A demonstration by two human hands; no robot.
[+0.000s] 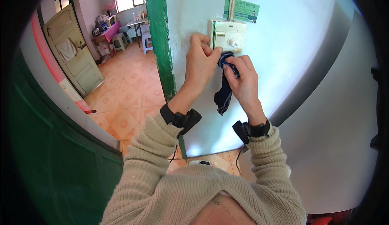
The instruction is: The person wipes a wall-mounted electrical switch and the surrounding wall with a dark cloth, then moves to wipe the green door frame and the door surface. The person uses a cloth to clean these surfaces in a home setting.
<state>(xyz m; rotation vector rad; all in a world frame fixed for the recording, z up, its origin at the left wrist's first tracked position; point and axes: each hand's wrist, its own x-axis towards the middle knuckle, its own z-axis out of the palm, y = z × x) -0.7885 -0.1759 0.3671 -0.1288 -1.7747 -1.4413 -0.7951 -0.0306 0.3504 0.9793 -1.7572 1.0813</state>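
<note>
A cream wall switch box (228,36) with a round knob (233,42) is fixed to the pale wall, and a dark green stripe runs down its left part. My left hand (200,60) grips the box's lower left edge, thumb at the front corner and fingers bent along the side. Just below the box, my right hand (243,76) pinches a dark navy sock (224,94) with light stripes. The sock is bunched at the top, close under the box, and its lower end hangs free against the wall. Part of it is hidden behind my right fingers.
A conduit (233,3) rises from the box past a green printed card (243,10). Left of the wall stands a chipped green door frame (159,36). A green door (67,158) is at lower left. Beyond lie a tiled floor (130,97), stools (119,41) and a pink-covered table (108,33).
</note>
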